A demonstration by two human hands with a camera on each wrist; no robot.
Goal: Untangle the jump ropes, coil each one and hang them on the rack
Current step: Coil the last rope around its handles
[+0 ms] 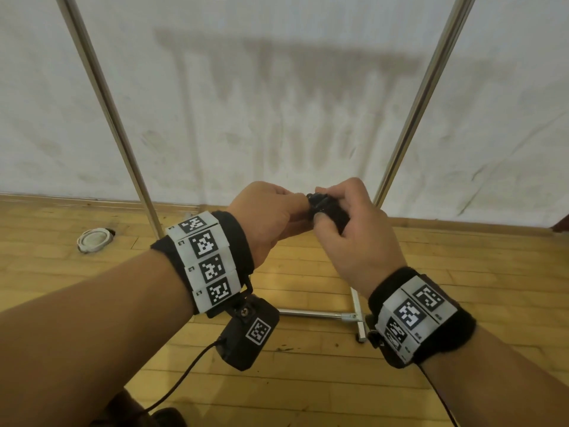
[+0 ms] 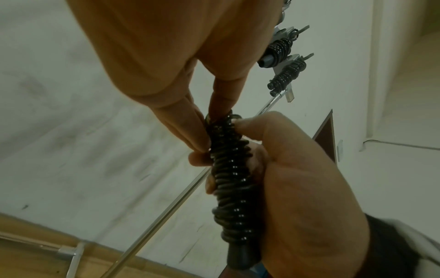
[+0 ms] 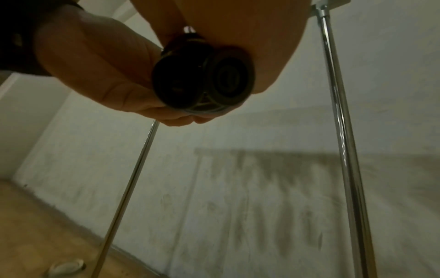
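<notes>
A black jump rope (image 1: pixel 328 211) is wound in tight turns around its paired handles (image 2: pixel 232 180). My right hand (image 1: pixel 357 211) grips this bundle, fingers curled round it. The two round handle ends (image 3: pixel 202 80) poke out below the fist in the right wrist view. My left hand (image 1: pixel 277 211) pinches the rope's top turns (image 2: pixel 221 122) between thumb and fingers. Both hands meet at waist height in front of the rack's right pole (image 1: pixel 421 97). Two other coiled black ropes (image 2: pixel 278 50) (image 2: pixel 285 79) hang on the rack's hooks above.
The rack's left pole (image 1: pixel 107 103) slants up at the left, and its base bar (image 1: pixel 320 314) lies on the wooden floor below my hands. A white round object (image 1: pixel 92 240) sits on the floor by the wall. A stained white wall stands behind.
</notes>
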